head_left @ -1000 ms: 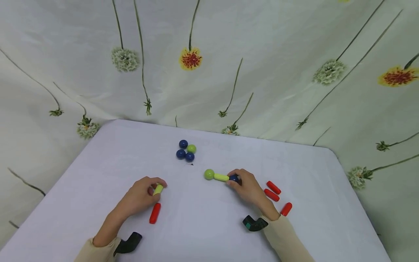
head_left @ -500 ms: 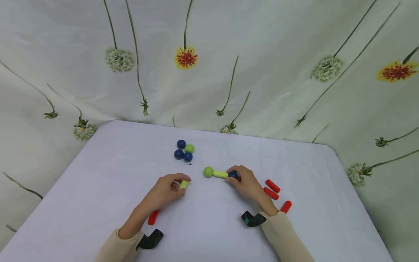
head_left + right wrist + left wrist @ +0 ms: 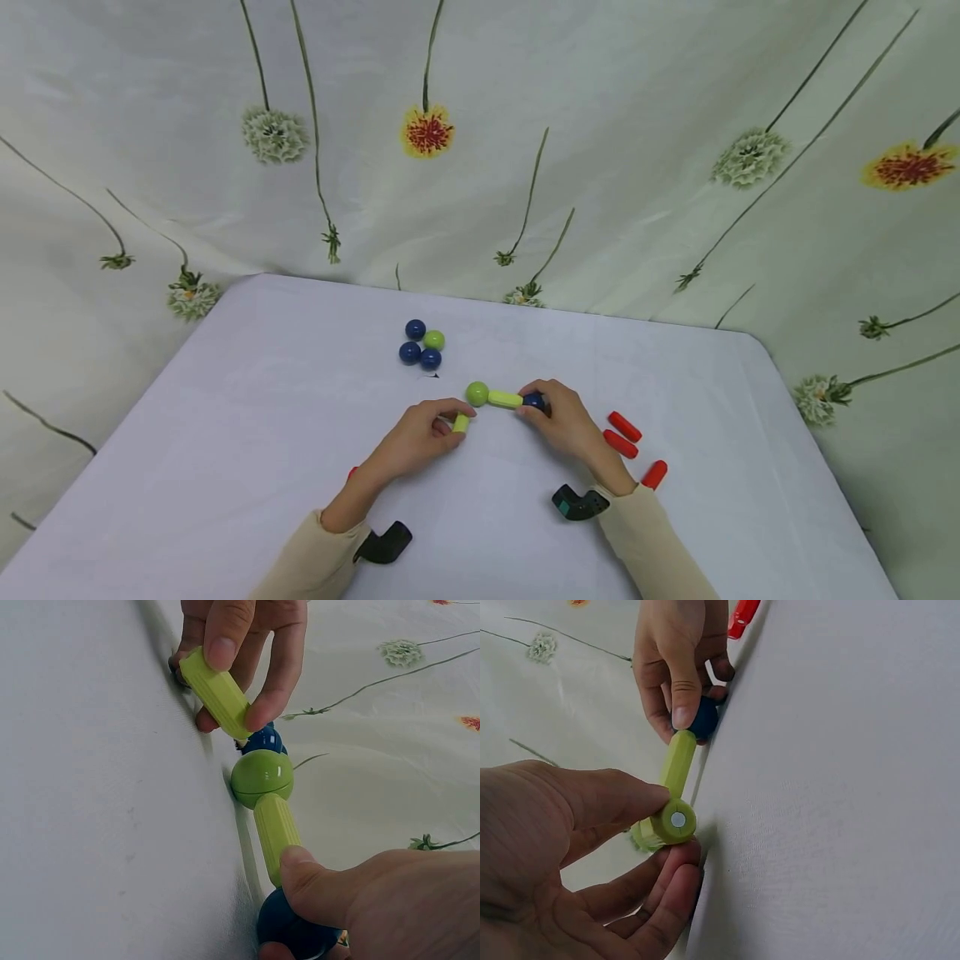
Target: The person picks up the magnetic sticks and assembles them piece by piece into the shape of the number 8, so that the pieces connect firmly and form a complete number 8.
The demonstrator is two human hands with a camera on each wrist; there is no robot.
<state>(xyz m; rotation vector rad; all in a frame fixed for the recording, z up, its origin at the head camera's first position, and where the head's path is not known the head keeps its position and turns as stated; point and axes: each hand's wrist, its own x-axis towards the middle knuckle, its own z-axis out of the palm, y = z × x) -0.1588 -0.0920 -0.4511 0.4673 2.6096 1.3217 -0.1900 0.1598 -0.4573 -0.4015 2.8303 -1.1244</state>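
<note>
My left hand (image 3: 423, 433) pinches a short yellow-green ridged rod (image 3: 217, 694) between thumb and fingers. Its flat end shows a pale round spot in the left wrist view. The rod sits just left of and below a green ball (image 3: 477, 393). That ball joins one end of a second yellow-green rod (image 3: 505, 399), and a dark blue ball (image 3: 294, 926) is at the other end. Around the blue ball curl the fingers of my right hand (image 3: 561, 421), thumb lying by the rod's end. This joined piece lies low over the white tabletop.
Several dark blue balls (image 3: 409, 352) and one green ball (image 3: 434, 340) cluster farther back. Red rods (image 3: 621, 443) lie beside my right forearm. Another red rod (image 3: 352, 472) is mostly hidden behind my left wrist. A flower-print cloth (image 3: 615, 167) hangs behind the table (image 3: 637, 350).
My left hand has moved right with its yellow-green rod, from beside the red rod to close by the green ball. My right hand keeps its grip on the blue ball, nearly still.
</note>
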